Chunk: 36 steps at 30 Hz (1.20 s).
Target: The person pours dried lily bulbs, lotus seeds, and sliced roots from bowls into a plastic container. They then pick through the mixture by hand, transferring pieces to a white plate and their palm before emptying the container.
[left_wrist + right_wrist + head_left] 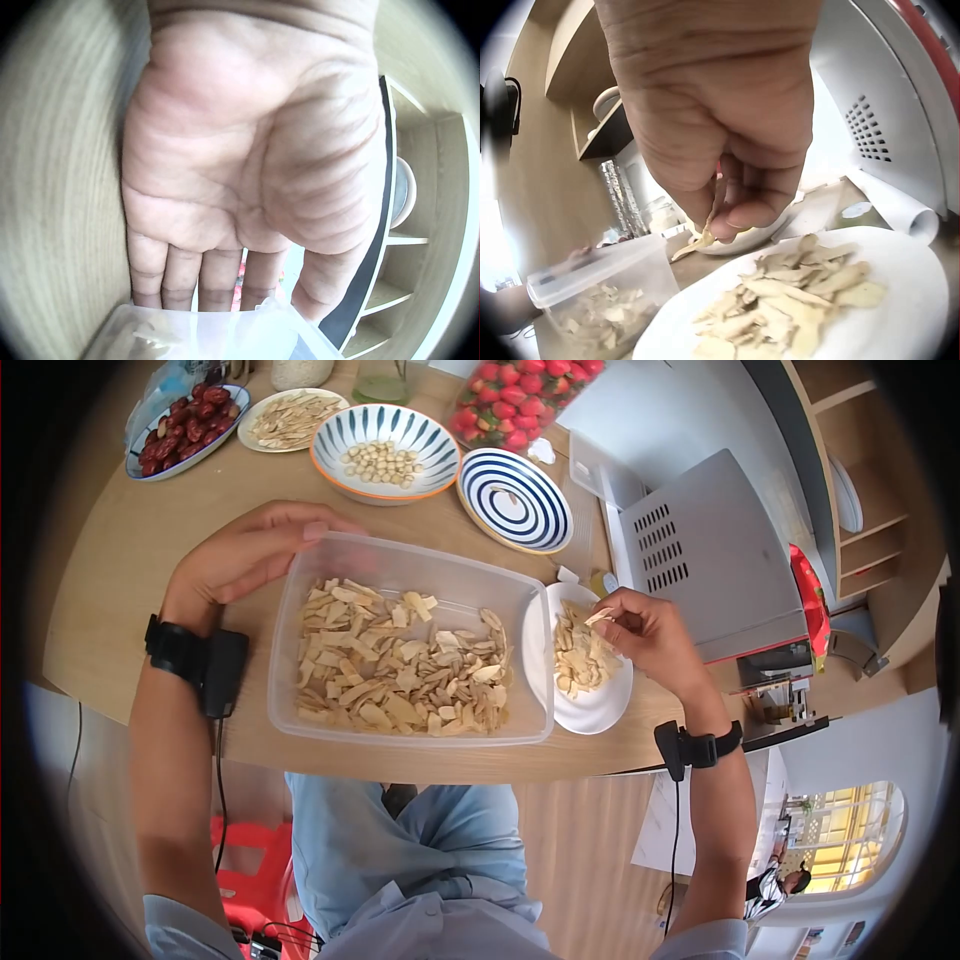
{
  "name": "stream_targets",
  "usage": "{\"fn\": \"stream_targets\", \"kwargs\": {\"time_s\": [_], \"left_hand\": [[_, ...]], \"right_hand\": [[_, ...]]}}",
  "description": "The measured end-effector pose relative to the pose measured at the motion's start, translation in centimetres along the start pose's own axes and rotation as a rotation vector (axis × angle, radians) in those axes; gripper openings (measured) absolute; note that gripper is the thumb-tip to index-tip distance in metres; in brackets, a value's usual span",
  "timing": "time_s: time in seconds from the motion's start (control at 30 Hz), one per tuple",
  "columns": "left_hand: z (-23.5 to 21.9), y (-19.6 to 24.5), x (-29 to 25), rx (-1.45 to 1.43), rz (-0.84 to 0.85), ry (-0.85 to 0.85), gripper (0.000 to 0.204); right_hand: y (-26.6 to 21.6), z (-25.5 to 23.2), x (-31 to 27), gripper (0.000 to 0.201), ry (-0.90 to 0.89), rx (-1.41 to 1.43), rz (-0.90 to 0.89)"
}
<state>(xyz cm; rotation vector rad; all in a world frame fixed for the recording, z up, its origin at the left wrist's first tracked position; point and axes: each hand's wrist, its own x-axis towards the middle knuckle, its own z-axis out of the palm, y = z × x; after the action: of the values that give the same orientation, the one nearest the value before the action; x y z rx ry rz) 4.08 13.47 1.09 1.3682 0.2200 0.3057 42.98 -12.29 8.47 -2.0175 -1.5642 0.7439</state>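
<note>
A clear plastic box (415, 725) holding many pale dried slices (400, 660) stands near the table's front edge. The left hand (262, 550) holds the box's back left corner, thumb on the rim; in the left wrist view its fingers (217, 281) lie against the outside of the wall. Right of the box, a white plate (597, 712) carries more slices (780, 300). Above this plate the right hand (650, 635) pinches a slice (697, 246) between thumb and fingertips.
Behind the box stand a bowl (335, 472) of pale round seeds, a blue-striped dish (550, 525), a plate (250, 442) of slices, a dish (140, 468) of red dates and a container of strawberries (520, 400). A grey vented appliance (700, 550) stands at the right.
</note>
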Motion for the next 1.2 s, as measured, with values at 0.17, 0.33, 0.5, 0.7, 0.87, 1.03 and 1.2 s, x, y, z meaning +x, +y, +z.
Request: {"fn": "stream_targets", "kwargs": {"time_s": [0.17,0.33,0.5,0.7,0.87,1.03,1.2], "left_hand": [[0.1,0.0,0.1,-0.01,0.011,-0.004,0.048],[-0.2,-0.4,-0.1,-0.014,0.0,0.043,0.048],[-0.5,-0.8,-0.2,-0.041,0.007,0.075,0.047],[-1.0,-2.1,0.2,-0.084,0.064,0.056,0.048],[-1.0,-2.0,0.3,-0.092,0.066,0.046,0.049],[-0.8,-2.0,0.2,-0.093,0.07,0.059,0.048],[-0.6,-1.9,0.2,-0.106,0.071,0.064,0.048]], "right_hand": [[1.1,0.7,-0.9,0.009,0.069,0.021,0.043],[2.7,1.2,-1.5,0.009,0.104,0.088,0.045],[2.6,0.8,-2.2,0.008,0.097,0.155,0.108],[3.3,0.6,-2.4,0.009,0.103,0.21,0.121],[3.3,0.4,-2.3,0.011,0.089,0.222,0.153],[3.9,-0.1,-2.2,0.013,0.052,0.215,0.092],[3.3,-0.2,-2.5,0.012,0.059,0.187,0.117]]}}
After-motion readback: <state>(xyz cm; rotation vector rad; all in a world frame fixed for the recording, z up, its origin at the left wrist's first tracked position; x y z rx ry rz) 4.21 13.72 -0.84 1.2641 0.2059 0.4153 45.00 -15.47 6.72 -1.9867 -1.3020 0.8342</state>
